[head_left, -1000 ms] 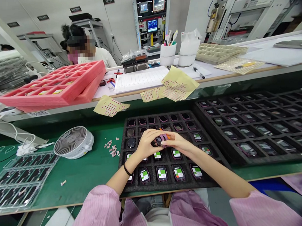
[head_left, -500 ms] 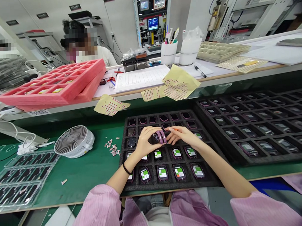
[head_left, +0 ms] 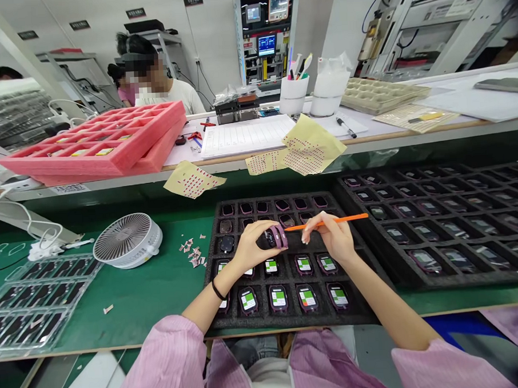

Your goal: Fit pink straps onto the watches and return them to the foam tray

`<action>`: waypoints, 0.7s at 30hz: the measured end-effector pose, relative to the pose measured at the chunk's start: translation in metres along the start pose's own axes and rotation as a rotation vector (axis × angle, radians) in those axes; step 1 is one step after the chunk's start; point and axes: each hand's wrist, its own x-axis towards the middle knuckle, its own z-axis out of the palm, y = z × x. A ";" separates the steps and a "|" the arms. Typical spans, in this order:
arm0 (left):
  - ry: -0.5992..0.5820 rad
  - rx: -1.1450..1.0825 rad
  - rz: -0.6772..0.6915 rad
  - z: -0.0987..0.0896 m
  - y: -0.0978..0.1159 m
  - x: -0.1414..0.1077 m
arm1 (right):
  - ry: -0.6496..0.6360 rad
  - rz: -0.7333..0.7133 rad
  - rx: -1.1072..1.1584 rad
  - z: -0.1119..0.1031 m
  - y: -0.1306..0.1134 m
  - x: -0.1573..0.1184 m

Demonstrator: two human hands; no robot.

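Observation:
My left hand [head_left: 256, 245] holds a purple watch-like case [head_left: 278, 237] on edge between thumb and fingers, above a black foam tray [head_left: 288, 275]. In my right hand [head_left: 333, 234] is a thin orange stick [head_left: 350, 218], pinched near its left part, its left tip close to the case's right side. Whether tip and case touch is too small to tell. Rows of dark watch-like units fill the tray's pockets; in the nearer rows several, such as one unit [head_left: 278, 298], show green and white faces.
A second black foam tray [head_left: 400, 276] lies at right. To the left are a white fan [head_left: 127, 240], small pink scraps [head_left: 195, 255] and clear plastic trays [head_left: 44, 300]. Pink foam trays [head_left: 124, 157] and yellow sheets [head_left: 312, 146] sit on the shelf; a person [head_left: 186, 97] is behind.
My right hand has drawn back to the right and turned, bringing the orange stick into clear view beside the case. My left hand keeps its hold on the case.

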 end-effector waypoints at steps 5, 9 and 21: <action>0.003 0.006 -0.006 0.000 -0.001 0.001 | -0.030 -0.010 -0.005 0.003 -0.001 -0.005; -0.009 0.010 -0.015 0.000 0.000 0.001 | -0.044 -0.033 -0.012 0.002 0.001 -0.005; -0.004 0.013 -0.005 0.000 0.000 0.001 | -0.076 -0.142 0.042 0.004 0.000 -0.007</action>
